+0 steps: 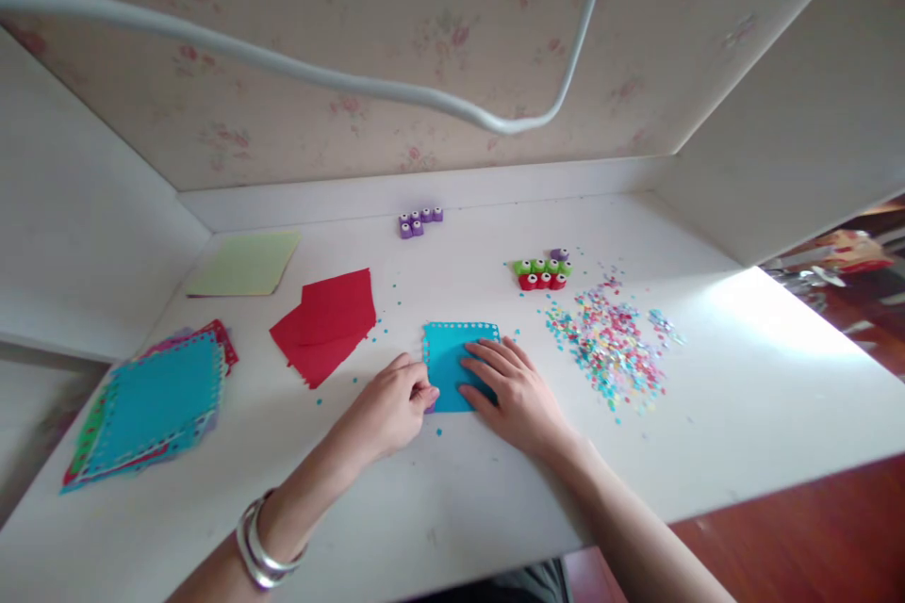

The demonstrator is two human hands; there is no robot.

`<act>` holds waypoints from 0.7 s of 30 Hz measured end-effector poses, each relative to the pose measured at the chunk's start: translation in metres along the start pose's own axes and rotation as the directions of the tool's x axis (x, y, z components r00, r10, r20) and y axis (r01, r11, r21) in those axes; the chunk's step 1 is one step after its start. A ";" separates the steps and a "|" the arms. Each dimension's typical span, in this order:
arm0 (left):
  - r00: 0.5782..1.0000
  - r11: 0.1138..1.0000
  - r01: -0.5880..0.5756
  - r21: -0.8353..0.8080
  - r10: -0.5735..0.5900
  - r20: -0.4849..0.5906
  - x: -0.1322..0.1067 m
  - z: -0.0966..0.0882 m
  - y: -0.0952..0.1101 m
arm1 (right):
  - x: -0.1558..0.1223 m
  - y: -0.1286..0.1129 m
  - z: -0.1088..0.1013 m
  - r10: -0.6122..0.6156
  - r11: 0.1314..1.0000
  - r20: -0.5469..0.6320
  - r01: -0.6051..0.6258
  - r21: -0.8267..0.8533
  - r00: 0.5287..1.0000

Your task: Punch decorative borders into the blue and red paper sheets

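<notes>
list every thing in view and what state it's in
Left hand: closed on purple punch
Purple punch: mostly hidden
Right hand: spread on blue sheet
Blue sheet: flat, top and left edges punched
Red sheets: overlapping
Pale green sheets: stacked
Punched sheets: loosely piled
Confetti: scattered
Other punches: two groups
Bangles: worn, left wrist
Cable: hanging

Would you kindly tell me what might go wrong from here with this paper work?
If the right hand eases off, the square blue paper sheet might slip, and the small purple punch at the left hand could cut crookedly. The loose multicoloured paper confetti lies uncontained to the right, so a sideways brush could scatter it.
</notes>
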State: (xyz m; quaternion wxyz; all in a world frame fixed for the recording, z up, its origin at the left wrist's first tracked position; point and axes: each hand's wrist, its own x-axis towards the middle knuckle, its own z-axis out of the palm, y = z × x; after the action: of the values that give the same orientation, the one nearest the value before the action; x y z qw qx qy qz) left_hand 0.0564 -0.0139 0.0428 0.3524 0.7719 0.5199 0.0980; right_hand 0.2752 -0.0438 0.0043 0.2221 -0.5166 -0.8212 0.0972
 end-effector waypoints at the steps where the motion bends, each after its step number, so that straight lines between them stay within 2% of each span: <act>1: 1.000 1.000 -0.013 -0.016 0.013 0.007 -0.001 -0.003 -0.002 | 0.000 0.000 0.000 -0.004 1.000 -0.004 0.004 0.001 1.000; 3: 0.999 0.998 -0.034 -0.045 0.035 0.011 -0.006 -0.009 -0.009 | -0.001 0.001 0.000 -0.008 1.000 -0.013 0.008 0.000 1.000; 6: 0.999 0.999 -0.023 -0.034 0.022 -0.043 -0.015 -0.020 -0.027 | -0.001 0.001 0.000 -0.007 1.000 -0.019 0.008 0.003 1.000; 9: 0.985 1.000 -0.013 0.016 0.015 -0.174 -0.028 -0.027 -0.049 | -0.001 0.000 0.000 -0.004 1.000 -0.024 0.004 0.010 1.000; 11: 0.960 0.999 -0.023 0.030 0.030 -0.278 -0.036 -0.027 -0.060 | 0.000 0.000 0.000 -0.001 1.000 -0.024 0.001 0.011 1.000; 13: 0.946 0.999 -0.050 0.010 0.050 -0.321 -0.044 -0.023 -0.068 | 0.000 0.000 0.000 -0.002 1.000 -0.016 0.003 0.013 1.000; 17: 0.938 0.995 -0.101 -0.004 0.094 -0.332 -0.052 -0.014 -0.073 | 0.001 0.001 -0.002 -0.013 0.999 0.011 0.013 0.030 1.000; 21: 0.920 0.988 -0.156 0.010 0.149 -0.363 -0.051 -0.007 -0.065 | 0.001 -0.011 -0.009 -0.021 0.994 -0.055 0.027 0.105 0.998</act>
State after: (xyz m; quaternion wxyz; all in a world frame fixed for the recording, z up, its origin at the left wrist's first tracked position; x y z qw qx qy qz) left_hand -0.0170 -0.0418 0.0168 0.2490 0.7751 0.5135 0.2710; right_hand 0.2700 -0.0486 0.0166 0.2724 -0.4967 -0.8147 0.1239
